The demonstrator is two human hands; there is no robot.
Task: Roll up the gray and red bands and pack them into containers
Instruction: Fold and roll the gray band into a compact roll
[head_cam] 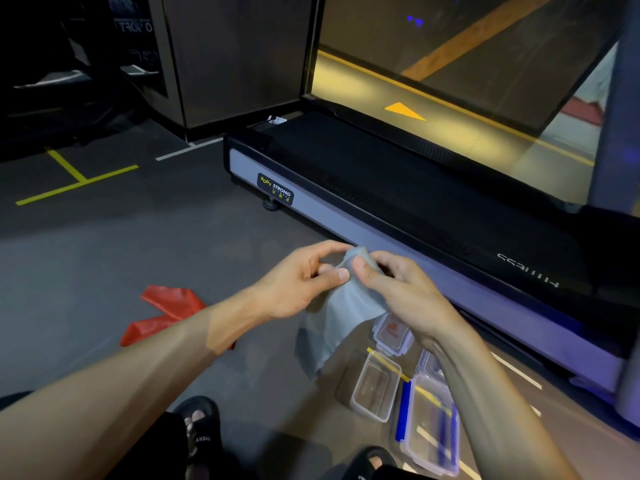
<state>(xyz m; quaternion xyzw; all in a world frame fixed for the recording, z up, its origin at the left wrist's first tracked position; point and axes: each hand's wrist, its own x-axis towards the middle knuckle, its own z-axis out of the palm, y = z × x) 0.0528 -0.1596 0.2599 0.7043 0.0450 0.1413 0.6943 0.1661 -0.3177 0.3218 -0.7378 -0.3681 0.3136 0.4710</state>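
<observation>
Both hands hold the gray band (341, 317) up in front of me. My left hand (304, 282) pinches its top edge between thumb and fingers, and my right hand (394, 289) pinches the same top edge from the other side. The rest of the band hangs down loose over the floor. The red band (162, 313) lies crumpled on the floor to the left, partly hidden by my left forearm. A clear open container (375, 388) sits on the floor under my right arm, with a blue-clipped clear container (431, 424) beside it.
A container lid with a red logo (393, 332) lies beyond the containers, and another lid (427, 365) shows partly behind my right forearm. A treadmill (381, 202) runs across the right side. My sandalled feet (201, 431) are at the bottom. Yellow tape lines (76, 183) mark the floor.
</observation>
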